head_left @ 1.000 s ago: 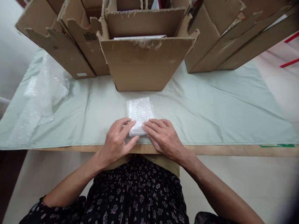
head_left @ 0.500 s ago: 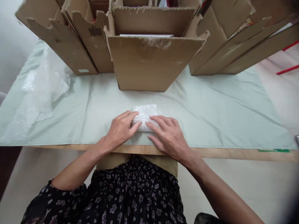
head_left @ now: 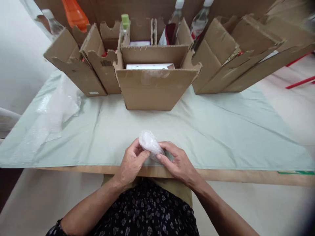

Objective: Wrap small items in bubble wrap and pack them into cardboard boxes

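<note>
A rolled piece of bubble wrap (head_left: 150,144) is held between both hands just above the near part of the cloth, tilted with its far end toward the boxes. My left hand (head_left: 133,160) grips its left side with thumb and fingers. On the right side, my right hand (head_left: 178,164) has its thumb and fingertips closed on the roll. Whether something lies inside the wrap cannot be seen.
Cut-open cardboard boxes (head_left: 157,91) line the back, holding a white box (head_left: 147,66) and other goods. Bottles, one of them an orange bottle (head_left: 75,14), stand behind. Loose bubble wrap (head_left: 56,108) lies left on the green cloth (head_left: 209,131). The wooden table edge (head_left: 233,175) runs in front of me.
The bubble wrap lay flat under my fingers; now it is a roll lifted and tilted in both hands. The view has tipped up, bringing the bottles behind the boxes into sight.
</note>
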`<state>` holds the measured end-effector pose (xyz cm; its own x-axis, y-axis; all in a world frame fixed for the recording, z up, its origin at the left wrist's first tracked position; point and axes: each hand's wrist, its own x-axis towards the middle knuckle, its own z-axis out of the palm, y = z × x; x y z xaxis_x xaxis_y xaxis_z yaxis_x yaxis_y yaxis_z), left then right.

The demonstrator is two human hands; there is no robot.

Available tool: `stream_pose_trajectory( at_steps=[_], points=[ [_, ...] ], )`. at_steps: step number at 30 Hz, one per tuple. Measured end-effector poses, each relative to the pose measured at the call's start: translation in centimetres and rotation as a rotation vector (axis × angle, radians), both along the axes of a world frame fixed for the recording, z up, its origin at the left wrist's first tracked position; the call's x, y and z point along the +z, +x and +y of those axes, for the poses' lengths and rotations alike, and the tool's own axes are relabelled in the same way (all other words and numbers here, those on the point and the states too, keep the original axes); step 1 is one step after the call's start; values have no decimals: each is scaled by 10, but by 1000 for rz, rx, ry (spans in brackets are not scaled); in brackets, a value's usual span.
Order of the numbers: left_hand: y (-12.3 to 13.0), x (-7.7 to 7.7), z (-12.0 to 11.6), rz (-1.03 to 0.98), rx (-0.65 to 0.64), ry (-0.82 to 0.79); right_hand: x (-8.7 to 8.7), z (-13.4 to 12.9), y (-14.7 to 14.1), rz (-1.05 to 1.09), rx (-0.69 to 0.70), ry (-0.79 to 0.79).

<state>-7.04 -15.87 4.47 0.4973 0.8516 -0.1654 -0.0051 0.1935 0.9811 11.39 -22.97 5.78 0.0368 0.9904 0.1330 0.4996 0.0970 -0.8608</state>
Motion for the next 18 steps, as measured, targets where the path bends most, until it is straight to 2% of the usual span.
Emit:
stream_pose_trajectory(
  at_steps=[3,6,9,13,15,18],
  points=[
    [-2,12,2,90,-69,150,10,-2,22,4,-1,17],
    [-3,21,4,188,-185,345,19,0,39,51,108,-35],
    [2,20,4,258,-257,410,26,6,40,25,244,-110],
    [3,21,17,281,-306,486,37,15,34,-75,200,-144],
    [-2,35,34,249,-301,594,50,17,39,-105,170,-137],
    [-10,81,73,209,-170,839,80,15,65,-174,104,-69]
  ],
)
